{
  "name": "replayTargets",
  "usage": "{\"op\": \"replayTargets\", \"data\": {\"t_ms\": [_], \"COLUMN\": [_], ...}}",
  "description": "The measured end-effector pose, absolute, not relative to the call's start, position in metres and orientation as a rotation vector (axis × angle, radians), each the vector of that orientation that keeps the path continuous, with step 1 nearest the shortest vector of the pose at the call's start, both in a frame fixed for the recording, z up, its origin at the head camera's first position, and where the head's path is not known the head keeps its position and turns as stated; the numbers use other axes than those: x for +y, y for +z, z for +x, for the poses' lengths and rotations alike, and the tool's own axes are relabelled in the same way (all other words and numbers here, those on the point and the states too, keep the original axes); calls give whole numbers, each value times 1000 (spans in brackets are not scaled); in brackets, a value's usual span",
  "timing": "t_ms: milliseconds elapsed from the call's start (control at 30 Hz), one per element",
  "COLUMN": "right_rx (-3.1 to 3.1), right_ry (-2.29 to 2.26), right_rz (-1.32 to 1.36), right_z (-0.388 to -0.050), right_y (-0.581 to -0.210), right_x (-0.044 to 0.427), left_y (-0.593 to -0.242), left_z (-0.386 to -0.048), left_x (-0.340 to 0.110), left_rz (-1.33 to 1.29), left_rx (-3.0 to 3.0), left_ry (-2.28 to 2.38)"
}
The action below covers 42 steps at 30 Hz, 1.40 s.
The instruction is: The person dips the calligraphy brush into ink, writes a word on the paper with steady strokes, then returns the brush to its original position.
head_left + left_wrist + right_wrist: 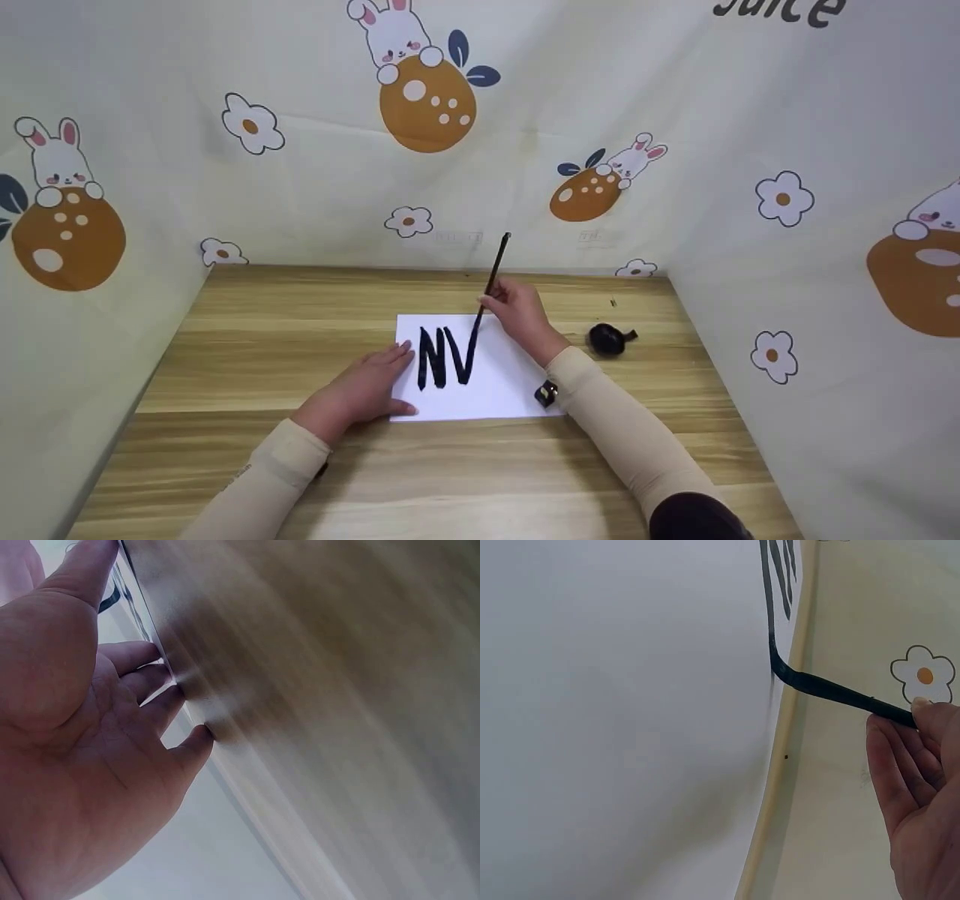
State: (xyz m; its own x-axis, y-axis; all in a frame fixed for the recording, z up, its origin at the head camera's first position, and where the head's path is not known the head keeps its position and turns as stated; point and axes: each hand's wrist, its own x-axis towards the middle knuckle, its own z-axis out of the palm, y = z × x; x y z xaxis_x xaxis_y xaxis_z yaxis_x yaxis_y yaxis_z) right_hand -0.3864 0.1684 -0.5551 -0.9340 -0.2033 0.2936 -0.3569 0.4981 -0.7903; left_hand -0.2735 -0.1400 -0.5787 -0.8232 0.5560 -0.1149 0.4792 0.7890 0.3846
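A white sheet of paper (510,390) lies on the wooden table, bearing thick black strokes (466,367) shaped like an N and a V. The right hand (521,311) pinches a slim black brush (495,270) between thumb and fingers. In the right wrist view the bent tip of the brush (832,690) touches the paper (630,690) at the top end of a stroke, with the right hand (922,780) gripping the handle. The left hand (371,386) rests with spread fingers on the paper's left edge. From below, the left wrist view shows the left hand (97,727) at that edge.
A round black object (606,340) with a short stub stands on the table (450,480) right of the paper. A small dark item (546,394) sits on the paper's lower right, beside the right forearm. Printed cloth (322,180) surrounds the table's back and sides.
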Motion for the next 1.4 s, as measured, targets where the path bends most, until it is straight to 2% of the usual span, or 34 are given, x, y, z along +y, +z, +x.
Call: {"op": "replayTargets", "data": {"t_ms": [567,900,1400], "right_rx": [-2576,-2559,-2484], "right_ry": [1414,1366,1407], "right_rz": [397,447,406], "right_z": [-390,-391,-381], "right_y": [-555,-552,-535], "right_x": [171,171,178], "left_y": [-576,-576,-574], "left_z": [-272,-272,-270], "left_x": [-139,-140,-140], "left_rz": [811,815,818], "left_rx": [2752,2754,2756], "left_ry": [504,522,540]}}
